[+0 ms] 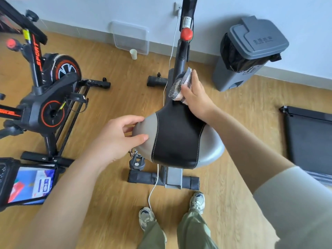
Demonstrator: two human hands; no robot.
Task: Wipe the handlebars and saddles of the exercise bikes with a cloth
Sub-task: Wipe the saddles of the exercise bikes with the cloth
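Observation:
A black and grey saddle point(177, 139) of the exercise bike in front of me fills the middle of the view. My left hand point(116, 139) grips its grey left side, thumb on top and fingers curled round the edge. My right hand point(195, 99) holds a checked black-and-white cloth point(180, 85) and presses it on the saddle's narrow nose. The bike's post with a red knob point(186, 34) rises beyond the nose. The handlebars are out of view.
A second black and orange exercise bike point(52, 97) stands to the left. A grey lidded bin point(249, 53) stands against the wall at right, a black mat point(310, 141) beside it. A white cable point(154, 184) runs down past my feet. A paper cup point(133, 54) and clear tray point(130, 37) are by the wall.

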